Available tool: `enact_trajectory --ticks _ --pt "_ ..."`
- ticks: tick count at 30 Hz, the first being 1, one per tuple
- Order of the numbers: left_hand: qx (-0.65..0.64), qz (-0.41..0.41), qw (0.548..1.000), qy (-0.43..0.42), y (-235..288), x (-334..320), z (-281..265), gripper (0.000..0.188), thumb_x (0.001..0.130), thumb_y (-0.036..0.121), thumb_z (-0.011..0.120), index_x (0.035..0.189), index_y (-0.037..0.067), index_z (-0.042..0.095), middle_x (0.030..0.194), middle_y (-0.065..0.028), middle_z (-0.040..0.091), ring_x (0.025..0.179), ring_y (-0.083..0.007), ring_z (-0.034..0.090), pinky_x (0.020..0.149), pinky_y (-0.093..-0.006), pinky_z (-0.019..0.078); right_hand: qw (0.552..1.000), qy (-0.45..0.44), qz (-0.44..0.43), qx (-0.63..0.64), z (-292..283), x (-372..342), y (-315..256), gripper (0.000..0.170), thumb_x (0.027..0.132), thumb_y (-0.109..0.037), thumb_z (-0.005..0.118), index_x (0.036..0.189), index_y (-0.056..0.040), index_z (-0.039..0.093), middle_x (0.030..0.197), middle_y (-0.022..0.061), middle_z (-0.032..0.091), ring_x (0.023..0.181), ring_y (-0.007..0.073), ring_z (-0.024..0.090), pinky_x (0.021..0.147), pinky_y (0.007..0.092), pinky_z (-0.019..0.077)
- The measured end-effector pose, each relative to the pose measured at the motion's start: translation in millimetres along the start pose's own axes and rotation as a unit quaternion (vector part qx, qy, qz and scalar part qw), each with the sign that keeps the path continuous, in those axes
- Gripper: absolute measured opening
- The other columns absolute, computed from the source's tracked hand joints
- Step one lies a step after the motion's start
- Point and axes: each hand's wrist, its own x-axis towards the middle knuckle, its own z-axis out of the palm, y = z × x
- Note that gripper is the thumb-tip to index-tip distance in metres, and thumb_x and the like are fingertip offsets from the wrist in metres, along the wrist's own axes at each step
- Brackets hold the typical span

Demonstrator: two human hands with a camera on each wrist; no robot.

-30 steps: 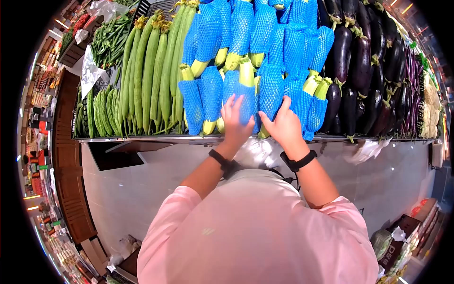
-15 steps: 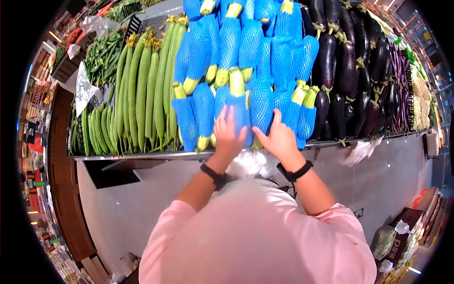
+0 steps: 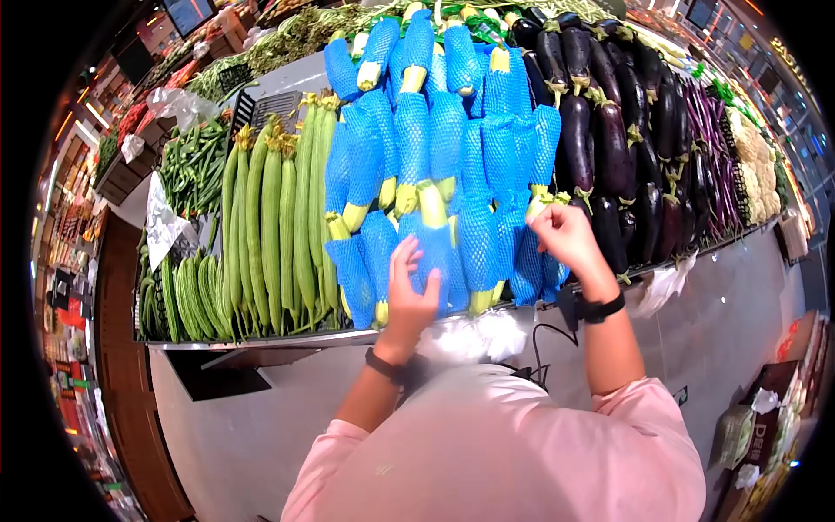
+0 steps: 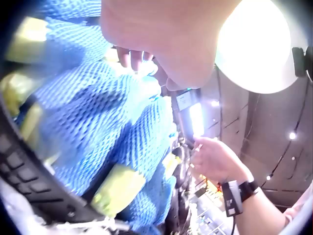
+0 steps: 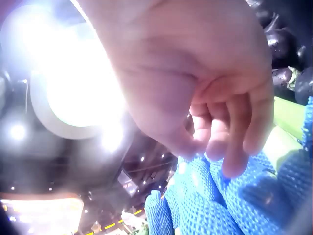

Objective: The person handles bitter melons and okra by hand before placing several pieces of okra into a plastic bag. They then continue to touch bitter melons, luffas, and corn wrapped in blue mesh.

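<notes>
Pale green zucchini in blue mesh sleeves lie in rows in the middle of the produce stand. My left hand rests by a sleeved zucchini in the front row, its fingers lightly bent and the thumb spread. Farther right, my right hand is over the pale ends of the front-row zucchini. In the right wrist view its fingers hang loosely curled just above the blue mesh, with nothing seen between them. The left wrist view shows the left fingertips partly hidden behind the hand.
Long ridged gourds and bitter gourds lie at the left. Dark eggplants fill the right, beside purple long beans and cauliflower. White plastic bags hang at the stand's front edge.
My right hand has moved right and away from me, from beside the left hand to the right-hand zucchini, its fingers curling. The left hand stays by the same zucchini. The head view has tilted up.
</notes>
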Motion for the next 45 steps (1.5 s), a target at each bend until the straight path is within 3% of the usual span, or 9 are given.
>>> enact_trajectory --ticks 9,13,14,21,29,36,37,42,45 --pt "-0.298 -0.141 0.932 -0.151 11 77 3 0.054 0.098 -0.003 0.064 0.146 0.002 0.042 0.135 -0.0164 0.061 0.103 -0.0139 0.067 0.092 -0.0277 0.0524 0.993 -0.020 0.027 0.113 -21 83 -8 0.020 0.093 -0.017 0.078 0.082 -0.0093 0.063 0.073 -0.0015 0.064 0.058 0.0059 0.060 0.051 0.0221 0.0467" --pt "-0.088 -0.013 0.975 -0.202 49 116 25 0.049 0.099 0.011 0.068 0.146 0.005 0.053 0.140 -0.0145 0.060 0.124 -0.0224 0.062 0.104 -0.0367 0.0497 0.972 -0.008 -0.176 -0.155 -22 114 -10 0.050 0.085 -0.021 0.079 0.127 0.0007 0.062 0.111 0.0157 0.065 0.096 0.0266 0.067 0.085 0.0393 0.0565" --pt "-0.071 0.013 0.974 -0.215 62 127 32 0.050 0.100 0.019 0.068 0.146 0.006 0.055 0.145 -0.0155 0.058 0.134 -0.0272 0.056 0.109 -0.0405 0.0459 0.963 -0.071 -0.160 -0.203 -31 115 -22 0.067 0.088 -0.025 0.079 0.145 -0.0011 0.054 0.140 0.0248 0.055 0.128 0.0360 0.057 0.109 0.0455 0.0463" --pt "0.197 0.036 0.929 -0.310 83 185 110 0.071 0.101 0.036 0.062 0.157 -0.002 0.039 0.167 -0.0291 0.028 0.156 -0.0418 0.028 0.126 -0.0448 0.0269 0.872 -0.172 -0.300 -0.348 -55 174 1 0.084 0.089 -0.030 0.072 0.160 -0.0025 0.036 0.169 0.0264 0.024 0.155 0.0432 0.028 0.126 0.0456 0.0293" --pt "0.425 0.024 0.843 -0.328 95 197 139 0.083 0.098 0.045 0.060 0.157 -0.008 0.034 0.167 -0.0292 0.026 0.155 -0.0400 0.030 0.125 -0.0435 0.0323 0.824 -0.168 -0.313 -0.441 -55 180 -6 0.074 0.093 -0.036 0.065 0.157 -0.0060 0.042 0.167 0.0246 0.031 0.149 0.0409 0.042 0.120 0.0478 0.0389" --pt "0.419 0.011 0.865 -0.276 98 198 143 0.069 0.097 0.042 0.062 0.148 -0.003 0.051 0.161 -0.0259 0.041 0.144 -0.0364 0.049 0.117 -0.0434 0.0433 0.941 -0.183 -0.247 -0.144 -80 230 -50 0.053 0.089 -0.032 0.073 0.133 -0.0024 0.067 0.132 0.0243 0.068 0.119 0.0383 0.068 0.100 0.0427 0.0548" --pt "0.414 0.005 0.869 -0.272 99 199 144 0.066 0.096 0.041 0.062 0.146 -0.003 0.054 0.160 -0.0253 0.043 0.142 -0.0363 0.051 0.115 -0.0437 0.0449 0.938 -0.102 -0.307 -0.125 -69 246 -50 0.062 0.086 -0.031 0.077 0.136 0.0025 0.062 0.128 0.0250 0.069 0.114 0.0382 0.070 0.098 0.0417 0.0560" --pt "0.397 -0.014 0.877 -0.270 105 203 144 0.047 0.096 0.039 0.062 0.120 0.000 0.069 0.156 -0.0256 0.047 0.132 -0.0388 0.058 0.108 -0.0461 0.0496 0.978 -0.119 -0.040 -0.169 -32 311 -47 0.098 0.078 -0.048 0.085 0.141 0.0154 0.046 0.125 0.0328 0.067 0.116 0.0401 0.070 0.098 0.0420 0.0561" --pt "0.383 -0.005 0.885 -0.263 97 203 143 0.046 0.095 0.040 0.062 0.118 0.001 0.070 0.156 -0.0250 0.047 0.132 -0.0386 0.058 0.108 -0.0466 0.0501 0.973 -0.041 -0.073 -0.214 -21 301 -48 0.111 0.074 -0.052 0.087 0.145 0.0174 0.036 0.125 0.0321 0.068 0.114 0.0419 0.070 0.097 0.0433 0.0570"
